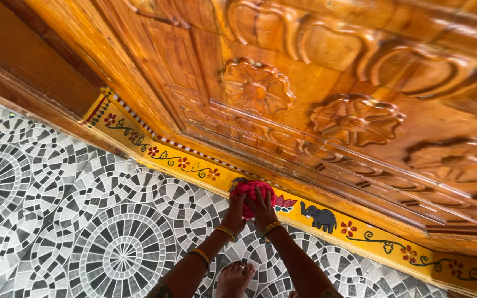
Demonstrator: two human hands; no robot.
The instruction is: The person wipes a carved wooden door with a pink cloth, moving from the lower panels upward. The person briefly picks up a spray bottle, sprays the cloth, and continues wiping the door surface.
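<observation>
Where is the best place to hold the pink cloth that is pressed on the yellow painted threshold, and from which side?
Probably the top of the bunched pink cloth, coming from the tiled floor side. The cloth lies wadded on the yellow painted threshold, with the carved wooden door close behind it, so only the floor side is open. Both the left hand and the right hand already press on it there.

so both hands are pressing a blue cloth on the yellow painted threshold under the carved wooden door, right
Not quite: the head view shows the cloth is pink, not blue. The left hand and right hand do press it together on the yellow painted threshold under the carved wooden door.
</observation>
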